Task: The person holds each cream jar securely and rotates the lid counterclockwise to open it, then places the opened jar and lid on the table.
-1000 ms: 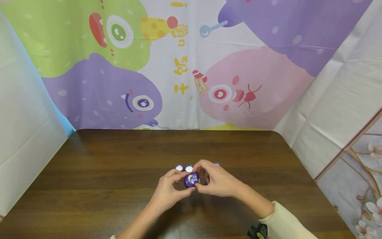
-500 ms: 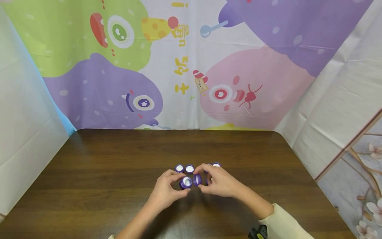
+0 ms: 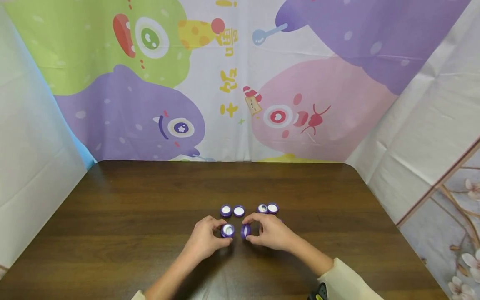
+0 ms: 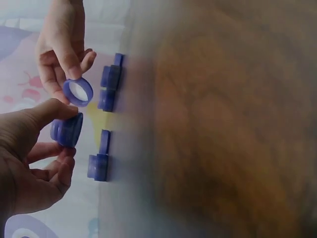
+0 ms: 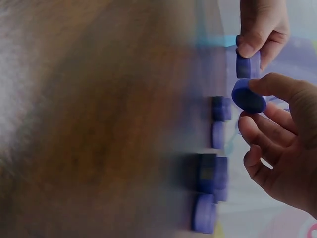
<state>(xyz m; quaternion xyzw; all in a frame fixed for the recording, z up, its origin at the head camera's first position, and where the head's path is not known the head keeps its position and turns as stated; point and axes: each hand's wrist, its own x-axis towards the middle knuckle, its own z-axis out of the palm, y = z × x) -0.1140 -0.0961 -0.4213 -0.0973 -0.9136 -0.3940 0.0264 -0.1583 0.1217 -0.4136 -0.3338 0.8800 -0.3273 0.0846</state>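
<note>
Between thumb and fingers, my left hand (image 3: 202,238) holds a small purple screw-top jar (image 3: 227,231), its mouth uncovered and pale inside. My right hand (image 3: 275,231) pinches the round purple lid (image 3: 245,231) by its edge. The lid is tipped on its side, its white lining turned toward the jar, with a gap between the two in the head view. In the left wrist view, the jar (image 4: 67,130) and the white-lined lid (image 4: 78,92) are both raised off the table. The lid's dark outer face (image 5: 249,99) shows in the right wrist view.
Behind the left hand, an uncovered purple jar (image 3: 226,211) stands beside a lid (image 3: 238,211) lying lining up. Behind the right hand are another jar (image 3: 262,208) and lid (image 3: 273,208). A patterned curtain (image 3: 225,137) hangs at the back edge of the brown table (image 3: 150,200).
The lid has come away from the jar's mouth. My left hand has drawn the jar to the left, widening the gap, while the right hand keeps the lid and has shifted slightly.
</note>
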